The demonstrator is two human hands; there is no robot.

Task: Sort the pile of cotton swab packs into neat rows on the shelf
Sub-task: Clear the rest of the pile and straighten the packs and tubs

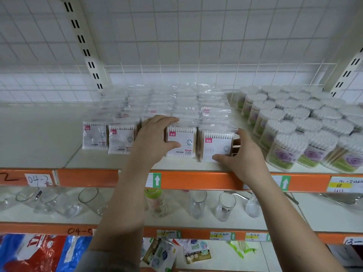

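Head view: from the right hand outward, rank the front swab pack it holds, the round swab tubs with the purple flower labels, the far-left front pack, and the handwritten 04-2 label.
1. Front pack at the right end of the row, held by the right hand.
2. Nearest flower-label tub, just to its right.
3. Far-left front pack, across the row.
4. 04-2 label, on the orange shelf edge, farthest left.

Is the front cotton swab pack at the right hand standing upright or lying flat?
Upright. The front pack stands on its lower edge, printed face forward; the right hand holds its side.
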